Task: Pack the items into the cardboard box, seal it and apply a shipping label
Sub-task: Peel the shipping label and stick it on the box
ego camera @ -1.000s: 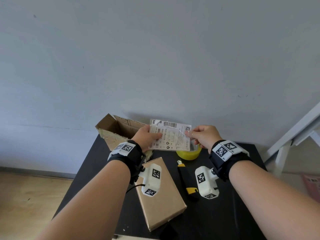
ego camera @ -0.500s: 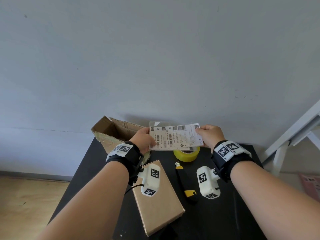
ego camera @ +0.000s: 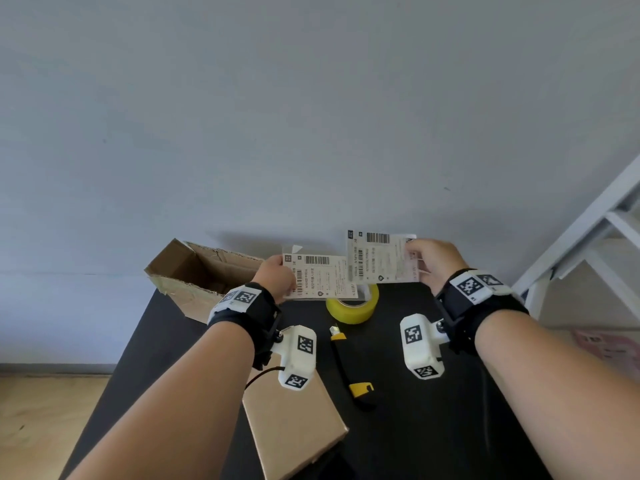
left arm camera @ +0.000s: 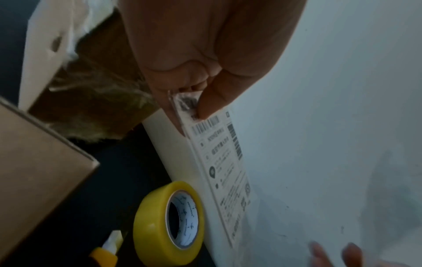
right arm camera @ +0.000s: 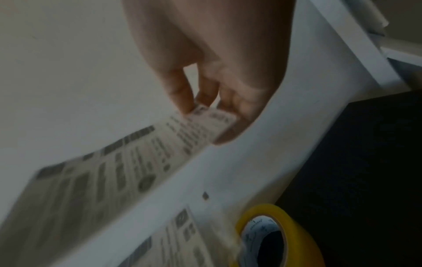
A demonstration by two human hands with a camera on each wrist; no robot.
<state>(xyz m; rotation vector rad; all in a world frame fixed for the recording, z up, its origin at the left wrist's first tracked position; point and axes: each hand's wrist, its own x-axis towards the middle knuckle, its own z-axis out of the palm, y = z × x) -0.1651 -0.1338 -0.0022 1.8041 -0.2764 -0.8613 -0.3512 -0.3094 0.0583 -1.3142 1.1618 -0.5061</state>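
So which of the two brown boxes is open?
The cardboard box at the table's far left corner, beside the left hand: its flaps stand up and its inside shows. The flat brown box nearer the person is closed.

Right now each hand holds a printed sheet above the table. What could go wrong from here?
1. The right hand pinches its label by one corner only; if this is the sticky sheet, it may curl and stick to itself or to the fingers.
2. The left hand holds the other sheet right above the tape roll; lowered carelessly, it could catch there.
3. The open box lies on its side and looks unsealed, so labelling now may be too early.
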